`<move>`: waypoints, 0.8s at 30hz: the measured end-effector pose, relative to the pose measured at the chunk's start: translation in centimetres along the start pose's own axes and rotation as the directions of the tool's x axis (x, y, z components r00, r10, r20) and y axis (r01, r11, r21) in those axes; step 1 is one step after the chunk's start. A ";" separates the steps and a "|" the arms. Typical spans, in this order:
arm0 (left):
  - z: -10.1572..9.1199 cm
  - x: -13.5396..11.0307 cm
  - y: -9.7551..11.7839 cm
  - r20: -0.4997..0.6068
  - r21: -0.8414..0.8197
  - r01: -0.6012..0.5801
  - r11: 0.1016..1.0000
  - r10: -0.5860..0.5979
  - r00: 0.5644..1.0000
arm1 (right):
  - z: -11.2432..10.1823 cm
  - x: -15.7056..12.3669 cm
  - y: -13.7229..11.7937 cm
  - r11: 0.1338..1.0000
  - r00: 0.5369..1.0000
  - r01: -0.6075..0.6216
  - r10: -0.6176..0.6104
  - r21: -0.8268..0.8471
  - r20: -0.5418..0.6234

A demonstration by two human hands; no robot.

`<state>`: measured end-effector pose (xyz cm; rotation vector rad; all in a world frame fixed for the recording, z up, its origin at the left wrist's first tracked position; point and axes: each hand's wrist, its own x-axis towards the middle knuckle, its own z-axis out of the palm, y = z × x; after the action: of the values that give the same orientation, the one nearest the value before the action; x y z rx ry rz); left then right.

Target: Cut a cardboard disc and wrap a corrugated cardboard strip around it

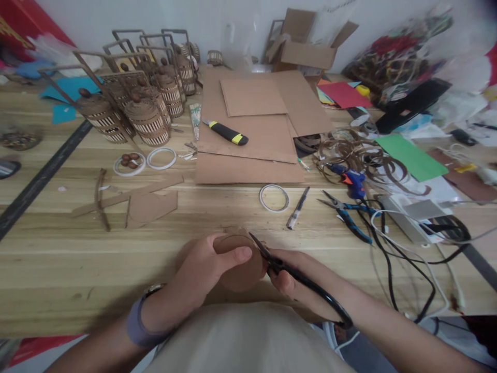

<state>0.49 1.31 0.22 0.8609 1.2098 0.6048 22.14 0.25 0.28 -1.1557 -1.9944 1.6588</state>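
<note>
At the table's front edge my left hand grips a roundish piece of brown cardboard, thumb lying across its face. A curved line shows on the cardboard near its upper edge. My right hand is closed on a pair of black-handled scissors. Their blades meet the right edge of the cardboard; part of them is hidden behind it. Just beyond my hands lie a white ring and a pen. Cardboard offcuts rest to the left.
Stacked cardboard sheets carry a utility knife. Several lidded bamboo baskets with tall handles stand back left. Rightward are pliers, a blue glue gun, tangled cables and curled brown strips.
</note>
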 end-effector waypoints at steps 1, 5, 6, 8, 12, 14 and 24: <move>0.1 -0.1 0.0 0.000 0.010 0.014 1.000 -0.014 1.000 | 0.0 0.1 0.0 1.000 1.000 0.005 -0.005 0.008 0.003; 0.2 -0.2 0.1 -0.040 0.035 0.088 0.996 -0.086 0.995 | 0.1 0.0 0.2 0.999 1.000 0.008 -0.009 0.045 0.006; 0.3 -0.2 0.1 -0.029 0.033 0.090 0.995 -0.089 0.996 | 0.2 0.0 0.2 0.998 1.000 0.003 -0.003 0.063 0.008; 0.3 -0.1 0.1 0.001 0.019 0.080 0.997 -0.080 0.997 | 0.3 0.0 0.3 0.995 0.999 -0.025 0.023 0.101 0.024; 0.3 0.0 -0.1 0.018 -0.004 0.079 0.997 -0.079 0.997 | 0.5 0.0 0.3 0.993 0.999 -0.032 0.030 0.114 0.022; 0.3 0.0 -0.1 0.017 -0.002 0.090 0.996 -0.090 0.996 | 0.5 0.1 0.3 0.996 1.000 0.001 -0.002 0.093 0.005; 0.4 0.0 -0.1 -0.027 0.012 0.088 0.996 -0.087 0.996 | 0.8 0.1 -0.4 0.995 0.999 0.032 -0.029 0.099 -0.033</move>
<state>0.89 1.13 0.23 0.8091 1.2700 0.5391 21.38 -0.20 0.36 -1.1035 -1.8784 1.6935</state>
